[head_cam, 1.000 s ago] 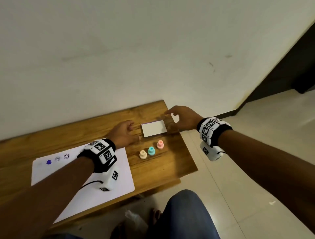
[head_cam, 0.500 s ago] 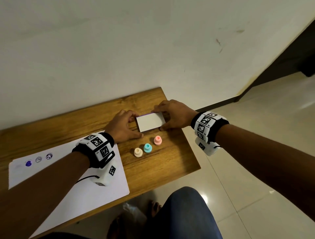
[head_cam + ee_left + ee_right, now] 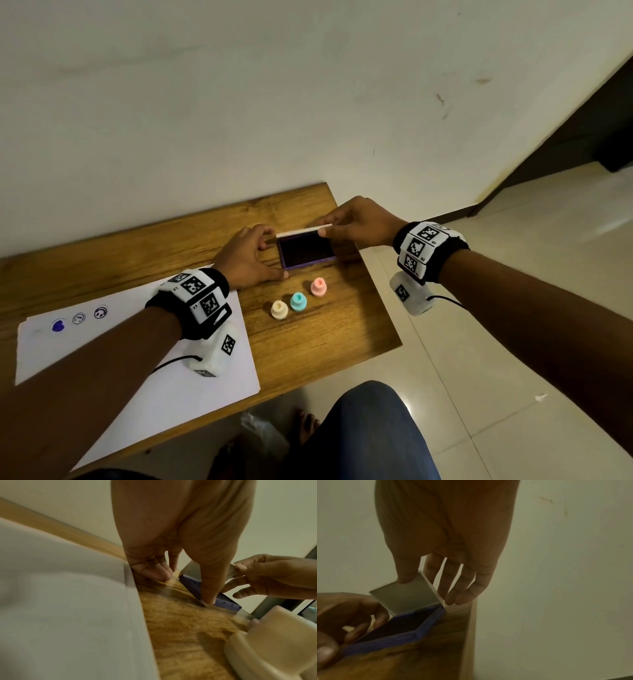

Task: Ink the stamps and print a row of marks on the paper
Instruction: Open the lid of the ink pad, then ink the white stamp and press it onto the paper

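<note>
A purple ink pad (image 3: 306, 254) lies near the table's far right corner, its dark inking surface uncovered. My right hand (image 3: 323, 226) pinches the white lid (image 3: 303, 230) by its right end, raised on edge along the pad's far side; the right wrist view shows this lid (image 3: 407, 595) tilted over the base (image 3: 423, 627). My left hand (image 3: 274, 256) grips the base's left end, thumb at the front corner. Cream (image 3: 279, 310), teal (image 3: 298, 302) and pink (image 3: 318, 286) stamps stand in a diagonal row in front. The paper (image 3: 137, 370) on the left bears three marks (image 3: 79, 318).
The wooden table (image 3: 325, 342) ends just right of the ink pad, with tiled floor (image 3: 479, 342) beyond. A plain wall (image 3: 239, 102) runs close behind. My knee in jeans (image 3: 370, 431) is below the front edge. The cream stamp (image 3: 274, 642) sits near my left wrist.
The ink pad was closed a second ago. My right hand has taken its lid and swung it up, baring the dark pad, while my left hand closed on the base's left end.
</note>
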Action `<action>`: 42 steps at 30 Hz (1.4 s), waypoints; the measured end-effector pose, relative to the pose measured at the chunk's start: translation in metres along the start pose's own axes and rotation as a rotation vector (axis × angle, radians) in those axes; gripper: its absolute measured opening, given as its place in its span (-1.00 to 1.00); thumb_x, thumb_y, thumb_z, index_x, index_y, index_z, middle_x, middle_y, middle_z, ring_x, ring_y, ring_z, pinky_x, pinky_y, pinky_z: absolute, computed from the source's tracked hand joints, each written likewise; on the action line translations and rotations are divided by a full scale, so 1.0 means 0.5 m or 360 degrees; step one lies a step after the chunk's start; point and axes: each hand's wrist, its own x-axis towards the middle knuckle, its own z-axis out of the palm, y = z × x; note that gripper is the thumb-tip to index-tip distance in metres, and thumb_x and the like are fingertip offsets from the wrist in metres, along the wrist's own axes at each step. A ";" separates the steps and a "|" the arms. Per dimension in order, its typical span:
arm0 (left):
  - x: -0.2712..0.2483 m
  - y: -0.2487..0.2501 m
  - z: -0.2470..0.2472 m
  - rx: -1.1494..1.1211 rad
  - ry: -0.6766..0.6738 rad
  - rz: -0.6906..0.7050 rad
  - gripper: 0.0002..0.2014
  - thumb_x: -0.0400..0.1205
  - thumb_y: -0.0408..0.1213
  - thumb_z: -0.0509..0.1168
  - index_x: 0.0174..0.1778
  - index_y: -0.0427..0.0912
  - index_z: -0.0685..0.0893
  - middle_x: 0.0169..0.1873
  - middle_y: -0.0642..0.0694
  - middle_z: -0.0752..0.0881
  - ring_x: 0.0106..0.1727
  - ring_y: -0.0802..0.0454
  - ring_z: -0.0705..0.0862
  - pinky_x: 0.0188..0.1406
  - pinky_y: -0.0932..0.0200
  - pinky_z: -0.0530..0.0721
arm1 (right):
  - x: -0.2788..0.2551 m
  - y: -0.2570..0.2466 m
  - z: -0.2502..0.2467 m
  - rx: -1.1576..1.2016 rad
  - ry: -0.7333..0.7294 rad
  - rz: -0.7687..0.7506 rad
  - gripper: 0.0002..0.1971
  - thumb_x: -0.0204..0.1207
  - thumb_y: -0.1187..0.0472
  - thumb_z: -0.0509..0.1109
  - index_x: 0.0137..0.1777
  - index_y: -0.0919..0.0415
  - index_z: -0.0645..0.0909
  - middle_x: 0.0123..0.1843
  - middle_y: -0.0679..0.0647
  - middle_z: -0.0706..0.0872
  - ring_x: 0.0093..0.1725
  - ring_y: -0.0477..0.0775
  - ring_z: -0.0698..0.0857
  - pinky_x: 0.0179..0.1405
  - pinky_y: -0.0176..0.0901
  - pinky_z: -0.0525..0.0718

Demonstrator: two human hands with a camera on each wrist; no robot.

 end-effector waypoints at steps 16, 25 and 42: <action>0.001 0.013 0.017 0.0248 0.0051 0.0019 -0.19 0.23 0.19 0.60 0.40 0.22 0.46 0.27 0.01 0.52 0.25 0.05 0.57 0.11 -0.07 0.70 | 0.119 0.010 -0.026 0.0204 0.0252 0.0383 -0.71 0.68 0.11 0.36 -0.07 0.37 0.70 -0.26 0.16 0.71 -0.32 0.04 0.66 -0.42 -0.32 0.61; -0.001 0.012 0.015 0.0220 0.0053 0.0037 -0.32 0.28 0.14 0.59 0.31 0.23 0.53 0.26 0.01 0.52 0.27 0.04 0.56 0.14 -0.08 0.69 | 0.136 0.017 -0.008 -0.0072 0.0325 0.0365 -0.86 0.49 0.13 0.52 0.02 0.03 0.81 -0.07 -0.07 0.80 -0.04 -0.02 0.74 0.14 -0.09 0.71; -0.234 -0.010 -0.016 -0.0323 -0.0082 -0.0058 -0.56 0.49 -0.18 0.53 0.30 0.04 0.63 0.10 0.05 0.63 0.01 0.11 0.65 -0.16 0.41 0.62 | -0.152 -0.164 0.091 -0.0456 0.0177 -0.0220 -0.77 0.53 0.09 0.52 0.16 0.07 0.75 0.01 -0.10 0.75 -0.13 -0.25 0.61 -0.18 -0.45 0.47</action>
